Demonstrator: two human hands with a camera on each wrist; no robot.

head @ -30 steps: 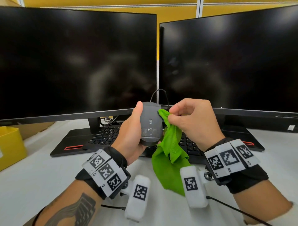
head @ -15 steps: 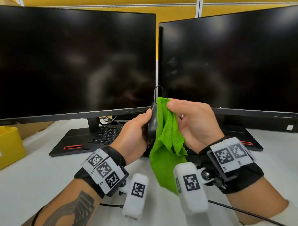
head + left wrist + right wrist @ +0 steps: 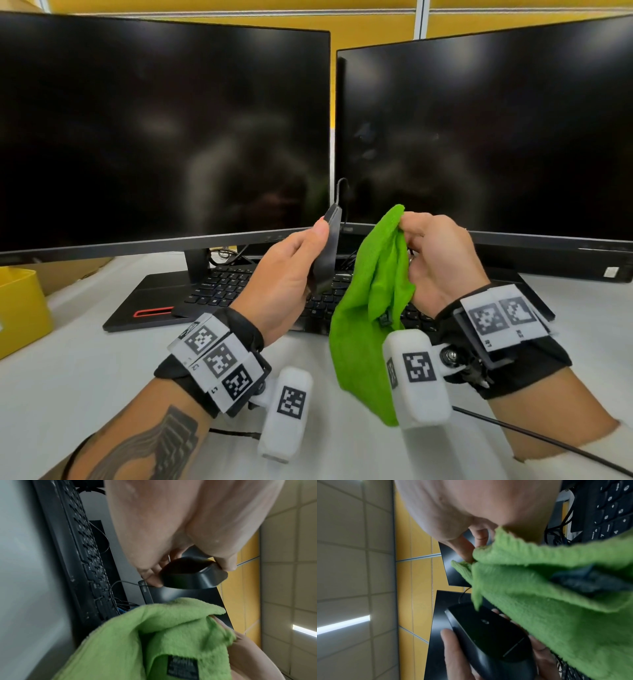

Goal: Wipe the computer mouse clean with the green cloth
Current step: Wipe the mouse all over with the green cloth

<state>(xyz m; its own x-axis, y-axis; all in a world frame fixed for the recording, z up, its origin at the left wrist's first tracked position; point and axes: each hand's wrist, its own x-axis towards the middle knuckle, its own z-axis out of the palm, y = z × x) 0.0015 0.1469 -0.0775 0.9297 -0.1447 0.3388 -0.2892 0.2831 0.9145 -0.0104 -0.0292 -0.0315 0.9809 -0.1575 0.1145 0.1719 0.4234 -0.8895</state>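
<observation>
From the head camera, the left hand (image 3: 284,274) held the dark grey plastic computer mouse (image 3: 327,251) lifted above the black keyboard (image 3: 219,291), turned edge-on. I judge this was to give its side to the cloth. The thumb lay along the near edge and the other fingers were hidden behind the body. The right hand (image 3: 442,260) pinched the top of the green fluffy microfibre cloth (image 3: 370,308) between thumb and fingertips, and the rest hung down freely beside the mouse, apart from it. Both wrists were raised in front of the two dark monitors (image 3: 164,137).

From the left wrist camera, the curled fingers (image 3: 150,573) grasped the mouse (image 3: 192,576) at its end, with the cloth (image 3: 154,635) just below.

From the right wrist camera, the fingertips (image 3: 465,550) clenched a fold of the cloth (image 3: 547,595). The mouse (image 3: 488,632) lay beyond them, with the thumb of the other hand (image 3: 453,649) on one side. The cloth probably needed to be bunched again before the next wipe.
</observation>
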